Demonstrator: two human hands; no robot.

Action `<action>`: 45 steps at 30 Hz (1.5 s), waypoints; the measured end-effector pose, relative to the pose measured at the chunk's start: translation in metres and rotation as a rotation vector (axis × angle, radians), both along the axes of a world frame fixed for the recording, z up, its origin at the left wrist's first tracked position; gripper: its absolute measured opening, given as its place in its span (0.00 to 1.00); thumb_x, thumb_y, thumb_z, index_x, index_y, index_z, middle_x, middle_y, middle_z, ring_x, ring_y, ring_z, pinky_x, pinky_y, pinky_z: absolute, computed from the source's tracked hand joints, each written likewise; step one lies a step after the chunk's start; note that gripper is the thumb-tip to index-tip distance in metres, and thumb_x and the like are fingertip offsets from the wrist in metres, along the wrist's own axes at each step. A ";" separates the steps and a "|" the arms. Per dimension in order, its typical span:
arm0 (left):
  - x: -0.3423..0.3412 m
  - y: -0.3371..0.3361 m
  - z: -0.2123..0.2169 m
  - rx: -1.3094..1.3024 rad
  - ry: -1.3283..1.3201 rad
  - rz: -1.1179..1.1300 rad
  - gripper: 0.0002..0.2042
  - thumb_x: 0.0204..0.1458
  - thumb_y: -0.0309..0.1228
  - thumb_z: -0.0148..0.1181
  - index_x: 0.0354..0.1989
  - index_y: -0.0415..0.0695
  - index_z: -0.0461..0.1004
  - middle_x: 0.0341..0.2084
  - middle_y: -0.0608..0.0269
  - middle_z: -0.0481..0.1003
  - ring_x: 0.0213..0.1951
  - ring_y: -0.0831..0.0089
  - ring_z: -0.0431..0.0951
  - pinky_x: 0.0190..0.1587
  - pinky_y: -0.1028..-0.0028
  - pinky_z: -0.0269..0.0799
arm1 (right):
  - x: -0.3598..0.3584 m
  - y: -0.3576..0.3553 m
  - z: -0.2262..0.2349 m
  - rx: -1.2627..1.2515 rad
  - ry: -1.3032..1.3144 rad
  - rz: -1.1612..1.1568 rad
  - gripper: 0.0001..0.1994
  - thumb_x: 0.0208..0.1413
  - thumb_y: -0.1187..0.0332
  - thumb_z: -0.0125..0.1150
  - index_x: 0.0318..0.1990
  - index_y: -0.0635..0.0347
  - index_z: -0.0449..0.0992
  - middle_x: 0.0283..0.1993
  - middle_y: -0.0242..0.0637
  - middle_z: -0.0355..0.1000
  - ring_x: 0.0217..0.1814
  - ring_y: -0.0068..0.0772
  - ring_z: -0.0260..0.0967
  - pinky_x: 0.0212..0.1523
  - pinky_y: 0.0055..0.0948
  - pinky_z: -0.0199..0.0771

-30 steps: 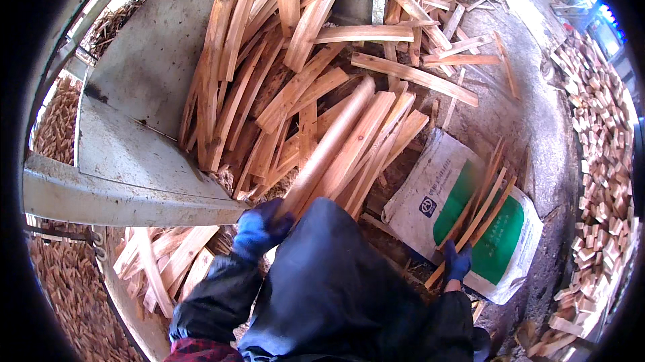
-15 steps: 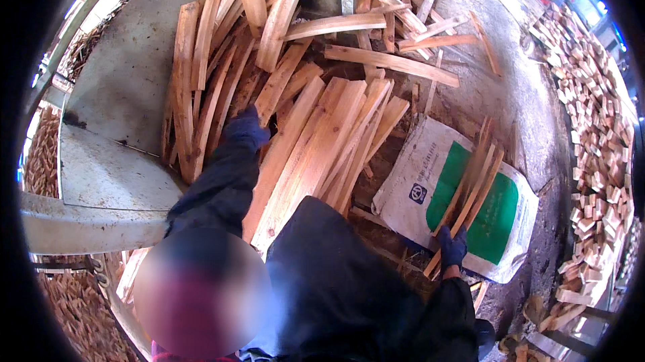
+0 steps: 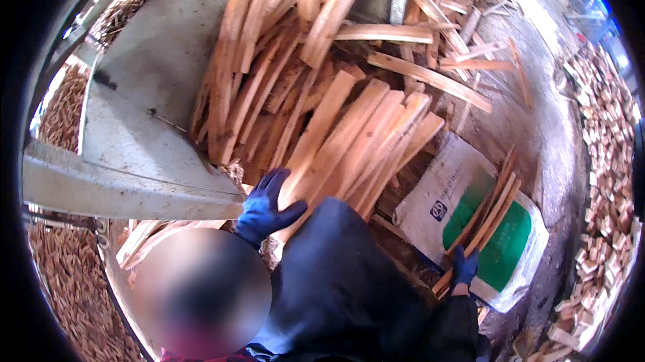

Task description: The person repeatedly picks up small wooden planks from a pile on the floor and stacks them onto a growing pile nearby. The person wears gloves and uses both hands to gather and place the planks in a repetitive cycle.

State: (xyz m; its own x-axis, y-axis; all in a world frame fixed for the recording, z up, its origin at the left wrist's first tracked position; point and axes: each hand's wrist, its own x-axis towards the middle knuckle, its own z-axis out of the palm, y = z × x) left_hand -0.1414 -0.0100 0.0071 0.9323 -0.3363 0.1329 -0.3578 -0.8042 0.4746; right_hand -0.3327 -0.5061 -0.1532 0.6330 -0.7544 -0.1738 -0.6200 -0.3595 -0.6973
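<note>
My left hand (image 3: 269,209), in a blue glove, is open with thumb and fingers apart. It hovers by the near ends of several wide wooden boards (image 3: 368,123) that lean side by side in front of me; whether it touches one, I cannot tell. Low on the right, my right hand (image 3: 463,266), also gloved, is closed round the near end of a small bundle of thin wood strips (image 3: 492,211). Those strips lie slanted across a white sack (image 3: 418,206) with a green printed panel.
Beyond the boards rises a loose heap of wood slabs (image 3: 269,79). A pale metal sheet (image 3: 161,59) and a thick metal beam (image 3: 127,184) stand on the left. Cut wood blocks (image 3: 605,180) are piled along the far right. More wood pieces (image 3: 74,281) lie at lower left.
My left hand has drawn back toward me from among the slabs, and its fingers have spread. My right hand keeps its grip on the strips. The whole view has shifted a little.
</note>
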 end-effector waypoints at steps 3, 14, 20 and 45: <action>0.051 -0.008 0.016 -0.038 -0.118 0.140 0.38 0.45 0.47 0.68 0.62 0.39 0.62 0.60 0.40 0.63 0.62 0.48 0.63 0.63 0.58 0.60 | -0.002 0.002 0.004 0.114 -0.068 -0.027 0.28 0.51 0.58 0.62 0.57 0.64 0.68 0.47 0.46 0.74 0.45 0.41 0.73 0.47 0.35 0.72; 0.267 0.016 0.049 0.453 -0.345 0.583 0.36 0.47 0.45 0.61 0.65 0.52 0.56 0.62 0.46 0.61 0.61 0.47 0.63 0.58 0.52 0.64 | 0.009 0.017 0.023 -0.006 0.134 -0.143 0.31 0.49 0.57 0.61 0.60 0.60 0.66 0.50 0.48 0.73 0.49 0.45 0.74 0.47 0.39 0.72; 0.290 0.055 0.053 0.229 -0.460 0.525 0.23 0.46 0.32 0.60 0.54 0.50 0.66 0.47 0.47 0.73 0.48 0.50 0.74 0.51 0.56 0.69 | -0.004 0.005 0.008 -0.110 0.139 -0.046 0.32 0.49 0.51 0.63 0.59 0.60 0.68 0.45 0.49 0.76 0.45 0.48 0.75 0.46 0.39 0.74; 0.065 -0.044 -0.054 -0.075 0.325 0.203 0.32 0.51 0.48 0.64 0.56 0.36 0.67 0.53 0.46 0.70 0.56 0.54 0.68 0.58 0.65 0.63 | 0.014 -0.019 0.054 -0.323 0.118 -0.093 0.19 0.53 0.56 0.63 0.47 0.58 0.73 0.37 0.42 0.74 0.37 0.37 0.74 0.37 0.37 0.75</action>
State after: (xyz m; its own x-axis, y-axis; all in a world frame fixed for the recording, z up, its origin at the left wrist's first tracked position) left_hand -0.0767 -0.0542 -0.0473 0.9764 -0.1417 -0.1629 -0.0168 -0.8021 0.5970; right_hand -0.3189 -0.5247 -0.0988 0.5492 -0.8355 0.0157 -0.7296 -0.4885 -0.4785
